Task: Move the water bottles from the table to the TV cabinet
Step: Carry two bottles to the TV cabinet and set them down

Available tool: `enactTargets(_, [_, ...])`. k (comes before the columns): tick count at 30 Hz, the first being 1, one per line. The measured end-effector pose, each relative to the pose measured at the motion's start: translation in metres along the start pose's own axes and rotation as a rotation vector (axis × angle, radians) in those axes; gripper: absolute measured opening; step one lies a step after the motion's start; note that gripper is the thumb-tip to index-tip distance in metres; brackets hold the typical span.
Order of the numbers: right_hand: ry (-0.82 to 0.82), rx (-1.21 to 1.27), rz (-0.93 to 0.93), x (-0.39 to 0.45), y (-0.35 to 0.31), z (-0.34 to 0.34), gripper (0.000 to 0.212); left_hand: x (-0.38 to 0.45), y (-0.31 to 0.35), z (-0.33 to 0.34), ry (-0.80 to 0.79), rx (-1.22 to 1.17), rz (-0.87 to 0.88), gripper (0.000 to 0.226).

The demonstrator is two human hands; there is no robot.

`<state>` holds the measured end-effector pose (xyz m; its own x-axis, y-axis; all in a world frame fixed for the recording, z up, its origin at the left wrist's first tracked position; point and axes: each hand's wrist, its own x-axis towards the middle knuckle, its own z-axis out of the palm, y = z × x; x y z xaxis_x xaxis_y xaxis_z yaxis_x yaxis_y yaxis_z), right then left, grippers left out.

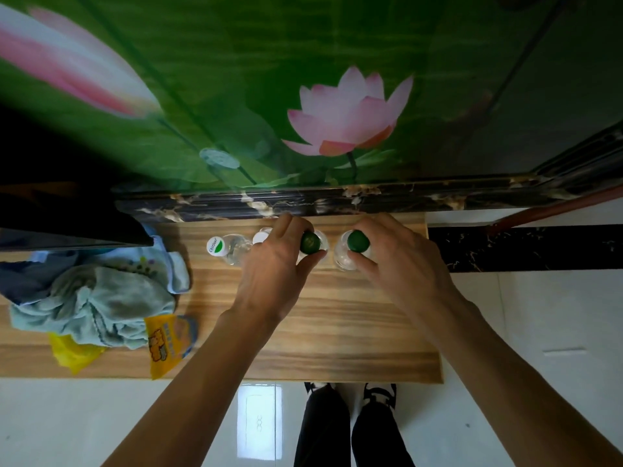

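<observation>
Two clear bottles, green caps, upright on wooden tabletop [337, 315] by the back wall, left hand [273, 264] gripping left bottle [310, 243], right hand [401, 261] gripping right bottle [358, 242]

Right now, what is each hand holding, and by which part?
Left hand grips a green-capped water bottle at its neck; right hand grips another green-capped bottle likewise.

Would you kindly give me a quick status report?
Both hands gripping green-capped bottles: left hand, right hand. Two white-capped bottles already standing alongside. Nothing obstructing.
</observation>
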<state>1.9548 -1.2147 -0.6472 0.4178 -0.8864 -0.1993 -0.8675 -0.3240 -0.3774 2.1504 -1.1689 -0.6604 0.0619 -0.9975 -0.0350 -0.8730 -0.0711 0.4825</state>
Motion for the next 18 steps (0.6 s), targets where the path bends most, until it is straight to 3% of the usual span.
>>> enactTargets(11, [-0.061, 0.046, -0.013, 0.014, -0.002, 0.033, 0.034, -0.001, -0.013, 0.016, -0.029, 0.028, -0.062, 0.028])
enactTargets(18, [-0.002, 0.104, -0.006, 0.013, -0.001, 0.041, 0.031, -0.003, -0.017, 0.023, -0.07, 0.087, -0.062, 0.025])
